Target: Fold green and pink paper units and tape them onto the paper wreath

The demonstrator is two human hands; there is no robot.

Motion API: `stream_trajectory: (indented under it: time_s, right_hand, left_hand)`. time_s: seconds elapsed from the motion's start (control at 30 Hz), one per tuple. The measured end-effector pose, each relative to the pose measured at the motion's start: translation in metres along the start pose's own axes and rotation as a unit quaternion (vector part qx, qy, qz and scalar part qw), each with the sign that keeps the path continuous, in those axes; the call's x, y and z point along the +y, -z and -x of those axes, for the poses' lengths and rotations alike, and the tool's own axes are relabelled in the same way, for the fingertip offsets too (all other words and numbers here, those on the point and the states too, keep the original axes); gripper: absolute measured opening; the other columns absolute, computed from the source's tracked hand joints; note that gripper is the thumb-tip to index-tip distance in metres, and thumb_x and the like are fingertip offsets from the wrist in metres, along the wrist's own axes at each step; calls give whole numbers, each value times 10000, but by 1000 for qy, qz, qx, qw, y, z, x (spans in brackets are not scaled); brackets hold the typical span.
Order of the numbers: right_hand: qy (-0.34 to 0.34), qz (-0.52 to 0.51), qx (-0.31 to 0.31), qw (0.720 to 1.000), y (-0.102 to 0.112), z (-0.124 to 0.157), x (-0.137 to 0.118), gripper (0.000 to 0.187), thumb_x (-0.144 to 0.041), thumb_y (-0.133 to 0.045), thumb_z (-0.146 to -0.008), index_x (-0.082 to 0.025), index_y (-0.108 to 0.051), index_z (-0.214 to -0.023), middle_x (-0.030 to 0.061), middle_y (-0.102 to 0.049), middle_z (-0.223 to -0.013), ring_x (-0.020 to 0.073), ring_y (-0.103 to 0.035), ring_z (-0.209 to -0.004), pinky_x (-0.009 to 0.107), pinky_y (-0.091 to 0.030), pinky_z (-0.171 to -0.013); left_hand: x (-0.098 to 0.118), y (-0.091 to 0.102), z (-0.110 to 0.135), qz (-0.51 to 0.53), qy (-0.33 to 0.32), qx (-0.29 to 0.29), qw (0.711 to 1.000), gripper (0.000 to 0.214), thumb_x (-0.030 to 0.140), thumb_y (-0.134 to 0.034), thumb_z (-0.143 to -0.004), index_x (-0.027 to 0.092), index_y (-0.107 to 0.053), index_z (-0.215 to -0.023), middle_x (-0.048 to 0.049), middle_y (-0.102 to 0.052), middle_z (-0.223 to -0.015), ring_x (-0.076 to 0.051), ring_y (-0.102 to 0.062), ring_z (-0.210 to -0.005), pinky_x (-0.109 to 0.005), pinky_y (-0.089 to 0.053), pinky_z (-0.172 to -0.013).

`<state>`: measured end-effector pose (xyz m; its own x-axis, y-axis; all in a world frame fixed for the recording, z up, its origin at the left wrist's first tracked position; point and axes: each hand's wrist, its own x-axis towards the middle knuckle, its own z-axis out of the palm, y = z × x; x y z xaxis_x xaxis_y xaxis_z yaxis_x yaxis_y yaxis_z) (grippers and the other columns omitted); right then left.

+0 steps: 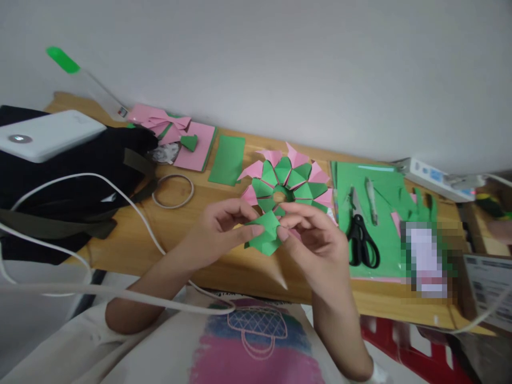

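Note:
Both of my hands pinch a small folded green paper piece (267, 233) above the front of the wooden table (188, 234). My left hand (224, 226) grips its left edge with thumb and fingers closed. My right hand (316, 240) holds its right edge, fingers curled. Just behind the piece lies a round pink and green folded paper wreath (290, 181) with a hole in its middle.
Black-handled scissors (360, 234) and a pen knife (371, 200) lie on green sheets (384, 213) at the right. A green strip (227, 159), pink folded papers (176, 136), a tape ring (173, 190), a black bag (72, 181) with a white power bank (48, 133) and white cable (132, 208) sit left.

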<state>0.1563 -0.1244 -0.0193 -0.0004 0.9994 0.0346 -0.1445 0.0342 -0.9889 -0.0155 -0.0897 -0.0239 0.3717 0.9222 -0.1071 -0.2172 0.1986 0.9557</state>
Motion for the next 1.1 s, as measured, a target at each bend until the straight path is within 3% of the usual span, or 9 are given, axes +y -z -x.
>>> stream_trajectory:
  time_s: [0.2,0.3,0.7,0.83,0.97,1.1]
  right_hand:
    - [-19,-38,-33,999,2,-1,-2,313,-83,-675,-787,-278,-697,-1031,-40,-680,-784,77,-611,-713,187,-497,-661]
    - [-3,-18,-33,999,2,0,-4,323,-84,-668,-794,-279,-687,-1051,-39,-677,-791,89,-614,-730,212,-502,-684]
    - [109,216,21,970,-5,7,-7,399,-38,-620,-802,-263,-623,-1132,-44,-658,-824,107,-600,-784,249,-478,-710]
    - [100,185,19,977,-4,4,-7,364,-50,-617,-817,-258,-634,-1116,-46,-649,-798,102,-601,-769,242,-488,-714]
    - [55,101,-10,993,3,-2,-7,261,-106,-594,-871,-264,-670,-1065,-43,-642,-769,97,-604,-717,233,-509,-670]
    - [90,145,-58,984,11,-6,-13,292,-83,-569,-885,-280,-693,-1062,-23,-688,-902,111,-622,-832,255,-506,-741]
  left_hand:
    - [-3,3,-2,71,41,-72,994,184,294,-811,-693,168,-677,-673,-2,-646,-651,-109,-582,-612,-227,-491,-601]
    - [-3,3,-1,79,45,-71,993,202,312,-817,-689,170,-673,-676,5,-645,-653,-103,-583,-612,-219,-493,-603]
    - [3,-1,1,-151,-20,-23,988,116,259,-661,-807,160,-671,-746,-3,-641,-699,-119,-557,-670,-240,-441,-642]
    - [3,-2,2,-170,-29,-10,985,98,220,-638,-799,159,-653,-724,7,-619,-694,-113,-542,-683,-239,-433,-660]
    - [5,-3,1,-177,-27,-34,983,100,213,-641,-791,167,-648,-703,24,-578,-656,-103,-501,-649,-234,-420,-639]
    - [7,-4,0,-170,-20,-46,984,86,218,-649,-786,184,-660,-707,27,-583,-652,-109,-503,-650,-242,-429,-646]
